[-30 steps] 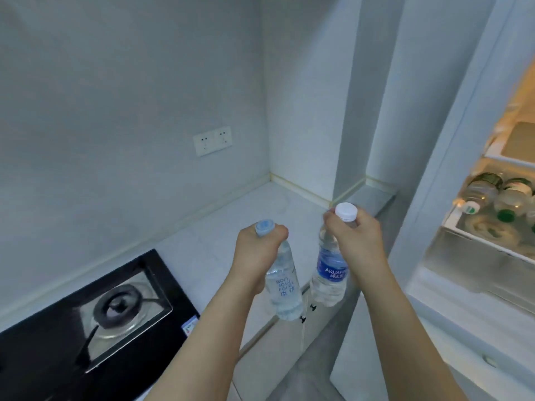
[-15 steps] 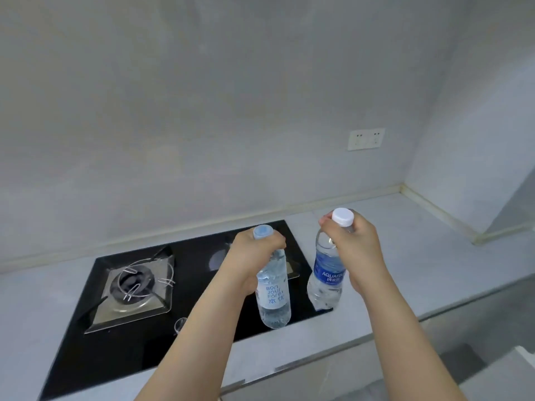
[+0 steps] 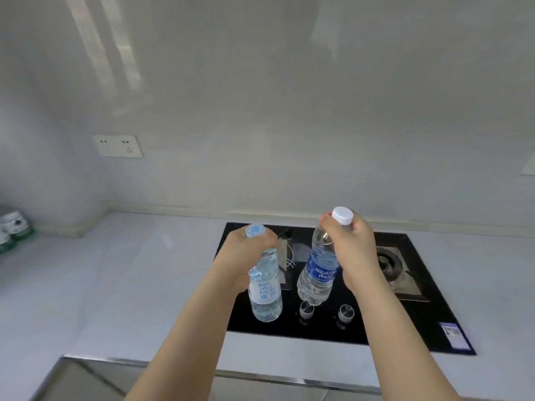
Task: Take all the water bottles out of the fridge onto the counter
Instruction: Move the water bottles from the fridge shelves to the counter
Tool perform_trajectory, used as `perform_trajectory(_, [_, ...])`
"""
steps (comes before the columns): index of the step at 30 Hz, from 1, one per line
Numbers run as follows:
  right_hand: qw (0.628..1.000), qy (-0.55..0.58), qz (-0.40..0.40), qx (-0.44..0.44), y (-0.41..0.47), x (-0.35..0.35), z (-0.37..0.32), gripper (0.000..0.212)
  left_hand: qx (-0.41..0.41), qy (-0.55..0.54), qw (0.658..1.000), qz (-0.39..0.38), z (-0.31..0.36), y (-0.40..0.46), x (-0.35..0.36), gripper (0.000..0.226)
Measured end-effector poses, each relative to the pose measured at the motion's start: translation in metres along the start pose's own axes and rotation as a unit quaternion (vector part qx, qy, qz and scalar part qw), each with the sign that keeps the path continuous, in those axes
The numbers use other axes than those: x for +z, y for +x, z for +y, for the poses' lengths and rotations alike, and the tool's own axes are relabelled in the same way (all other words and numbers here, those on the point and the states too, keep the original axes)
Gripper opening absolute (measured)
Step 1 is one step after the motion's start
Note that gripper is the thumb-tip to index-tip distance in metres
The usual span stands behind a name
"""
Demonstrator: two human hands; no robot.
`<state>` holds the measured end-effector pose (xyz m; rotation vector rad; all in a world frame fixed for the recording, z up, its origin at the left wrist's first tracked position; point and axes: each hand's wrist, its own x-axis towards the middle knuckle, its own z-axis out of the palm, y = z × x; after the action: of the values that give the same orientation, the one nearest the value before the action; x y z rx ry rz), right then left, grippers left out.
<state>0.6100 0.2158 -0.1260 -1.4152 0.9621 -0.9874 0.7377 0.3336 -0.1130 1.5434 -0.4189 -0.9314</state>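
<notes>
2 water bottles are held in the air over the black hob (image 3: 428, 328), not yet set down. The left hand (image 3: 246, 256) is clamped round the neck of the pale-labelled bottle (image 3: 265, 290); the right hand (image 3: 351, 250) is clamped round the neck of the blue-labelled bottle (image 3: 318, 273). Bare surface (image 3: 130, 270) lies at 9 o'clock. The fridge is out of view, so what remains cannot be judged.

Two bottles held side by side above the hob.
Left hand (image 3: 243, 256) grips pale-blue-capped clear plastic bottle (image 3: 265, 287); right hand (image 3: 351, 250) grips white-capped clear plastic bottle (image 3: 318, 273); black glass hob (image 3: 376, 322) set in grey counter (image 3: 130, 285), jars (image 3: 13, 230) far left.
</notes>
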Motion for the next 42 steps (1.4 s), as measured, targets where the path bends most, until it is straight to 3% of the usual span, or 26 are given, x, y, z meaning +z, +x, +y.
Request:
perform_trajectory(13, [0.996,-0.015,-0.093,-0.006,0.043,0.133,0.010,0.014,0.002,-0.012,0.990,0.142,0.021,0.037,-0.101,0.006])
perform_trajectory(19, [0.990,0.029,-0.140,-0.010,0.080,0.170,0.011,0.015,-0.001,0.059,0.986,0.158,0.043,0.065,-0.127,0.003])
perform_trajectory(24, [0.982,0.032,-0.182,-0.030,0.097,0.224,0.008,0.011,-0.008,0.019,0.982,0.190,0.047,0.084,-0.164,0.002])
perform_trajectory(36, [0.970,0.004,-0.243,0.006,0.087,0.420,0.030,0.007,0.019,-0.051,0.969,0.240,0.039,0.152,-0.321,0.008])
perform_trajectory(42, [0.951,-0.050,-0.306,0.015,0.068,0.539,0.038,0.010,0.026,-0.006,0.949,0.315,0.042,0.179,-0.424,0.007])
